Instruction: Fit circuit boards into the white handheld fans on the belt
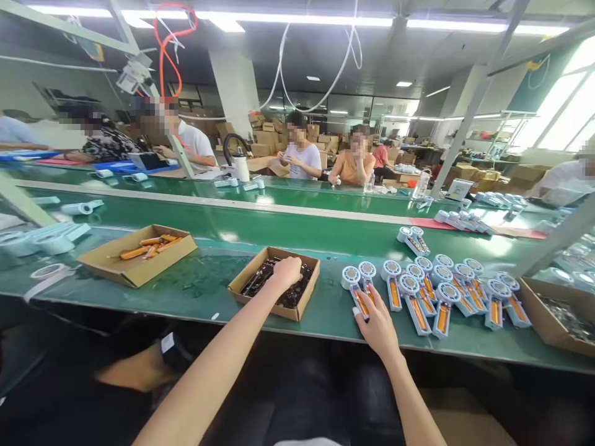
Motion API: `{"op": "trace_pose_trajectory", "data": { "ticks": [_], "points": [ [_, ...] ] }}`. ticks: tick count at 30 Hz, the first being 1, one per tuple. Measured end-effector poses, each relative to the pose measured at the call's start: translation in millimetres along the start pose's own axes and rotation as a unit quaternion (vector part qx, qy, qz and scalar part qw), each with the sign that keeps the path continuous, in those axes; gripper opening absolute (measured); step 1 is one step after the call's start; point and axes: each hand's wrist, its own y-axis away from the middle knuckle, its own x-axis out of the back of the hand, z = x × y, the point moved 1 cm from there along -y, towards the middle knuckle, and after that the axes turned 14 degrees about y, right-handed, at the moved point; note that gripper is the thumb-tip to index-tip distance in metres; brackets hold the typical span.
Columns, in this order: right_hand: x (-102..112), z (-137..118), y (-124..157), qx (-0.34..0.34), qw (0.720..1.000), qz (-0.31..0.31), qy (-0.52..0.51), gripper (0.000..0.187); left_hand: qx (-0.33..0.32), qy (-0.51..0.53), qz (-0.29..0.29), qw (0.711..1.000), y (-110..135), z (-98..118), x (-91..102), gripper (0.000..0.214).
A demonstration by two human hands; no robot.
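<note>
My left hand [286, 271] reaches into a small cardboard box [258, 298] of dark metal parts, its fingers curled down among them; what they grip is hidden. My right hand [377, 325] rests on the green worktop [204, 285], its fingers touching the handle of the nearest white fan body with an orange insert [359, 291]. Several more of these white fan bodies [441, 291] lie in rows to the right of that hand.
A wider cardboard tray [106, 263] with orange pieces sits left of the parts box. Another box [558, 313] of dark parts is at the far right. A green conveyor [279, 214] runs behind, with several people seated across it. White parts [51, 238] lie at the left.
</note>
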Motion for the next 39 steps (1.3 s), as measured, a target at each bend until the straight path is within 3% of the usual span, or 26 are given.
{"op": "trace_pose_trajectory", "data": {
  "ticks": [4, 7, 10, 13, 15, 17, 18, 20, 22, 23, 25, 27, 31, 35, 39],
  "points": [
    [4.0, -2.0, -1.8, 0.003, 1.0, -0.02, -0.005, 0.043, 0.07, 0.021, -0.047, 0.996, -2.8, -4.0, -11.1, 0.039],
    [5.8, -2.8, -2.9, -0.002, 0.999, -0.037, -0.009, 0.043, 0.093, 0.062, -0.046, 0.993, -10.2, -8.1, -2.8, 0.038],
    [7.2, -3.9, -2.8, -0.015, 0.999, -0.042, -0.018, 0.044, 0.085, 0.126, -0.002, 0.988, -12.6, -7.0, 20.9, 0.036],
    [9.6, -5.8, -2.2, -0.029, 0.999, -0.032, -0.033, 0.042, 0.045, 0.212, 0.076, 0.973, 0.0, 5.1, 45.4, 0.032],
    [12.0, -7.5, -0.1, -0.035, 0.998, -0.03, -0.052, 0.039, 0.011, 0.277, 0.119, 0.954, 17.9, 17.7, 51.3, 0.042],
    [15.1, -9.0, 5.4, -0.042, 0.996, -0.035, -0.076, 0.035, -0.009, 0.339, 0.133, 0.931, 40.9, 29.2, 44.2, 0.057],
    [17.2, -9.7, 9.4, -0.044, 0.995, -0.039, -0.085, 0.035, -0.013, 0.376, 0.134, 0.917, 53.1, 33.1, 36.0, 0.062],
    [23.5, -11.2, 18.4, -0.044, 0.994, -0.042, -0.091, 0.038, 0.03, 0.525, 0.09, 0.846, 75.6, 34.9, 11.6, 0.055],
    [34.0, -13.2, 24.4, -0.05, 0.995, -0.025, -0.088, 0.039, 0.067, 0.624, 0.021, 0.778, 92.8, 31.0, -17.0, 0.059],
    [40.6, -14.9, 24.6, -0.059, 0.994, -0.009, -0.09, 0.037, 0.071, 0.662, -0.04, 0.745, 98.9, 28.3, -31.1, 0.066],
    [54.0, -20.3, 17.0, -0.074, 0.993, 0.013, -0.094, 0.029, 0.072, 0.701, -0.101, 0.703, 106.6, 21.9, -54.8, 0.079],
    [62.1, -28.8, -0.6, -0.074, 0.994, 0.003, -0.074, 0.023, 0.096, 0.686, -0.092, 0.715, 109.4, 17.0, -72.1, 0.076],
    [51.6, -45.4, -43.1, -0.034, 0.994, -0.073, 0.076, 0.01, 0.157, 0.584, -0.015, 0.796, 106.8, 17.7, -90.6, 0.054],
    [29.8, -46.1, -59.8, 0.064, 0.981, -0.102, 0.151, 0.016, 0.093, 0.488, 0.013, 0.868, 98.1, 20.8, -99.5, 0.043],
    [25.4, -34.6, -56.6, 0.189, 0.968, -0.086, 0.141, 0.018, 0.06, 0.46, 0.035, 0.885, 89.7, 14.9, -108.5, 0.033]
  ]
}}
